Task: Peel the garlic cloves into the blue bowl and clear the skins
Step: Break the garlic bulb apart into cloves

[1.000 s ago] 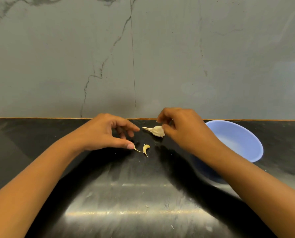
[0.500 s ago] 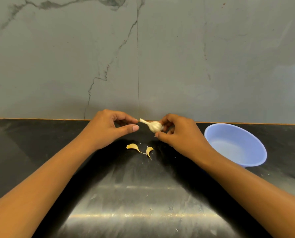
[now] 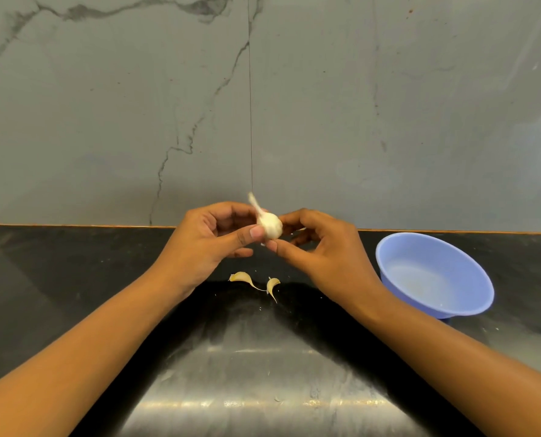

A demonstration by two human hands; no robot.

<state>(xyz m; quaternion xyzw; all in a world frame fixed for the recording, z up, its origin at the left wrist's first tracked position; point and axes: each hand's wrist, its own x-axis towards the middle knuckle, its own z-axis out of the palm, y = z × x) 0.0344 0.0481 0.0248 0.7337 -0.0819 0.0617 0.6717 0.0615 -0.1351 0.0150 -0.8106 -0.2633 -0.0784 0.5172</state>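
Observation:
A small white garlic bulb with its stem pointing up is held above the black counter between both hands. My left hand pinches it with thumb and curled fingers from the left. My right hand grips it from the right, thumb underneath. Two yellowish garlic cloves lie on the counter just below the hands. The blue bowl stands to the right of my right hand and looks empty.
The black counter runs back to a grey marbled wall. Tiny skin flecks dot the counter near the cloves and toward the front. A bright reflection lies on the near counter.
My right hand has lifted the garlic bulb up from near the counter, and my left hand has come off the cloves to pinch the bulb too. Both cloves stay on the counter.

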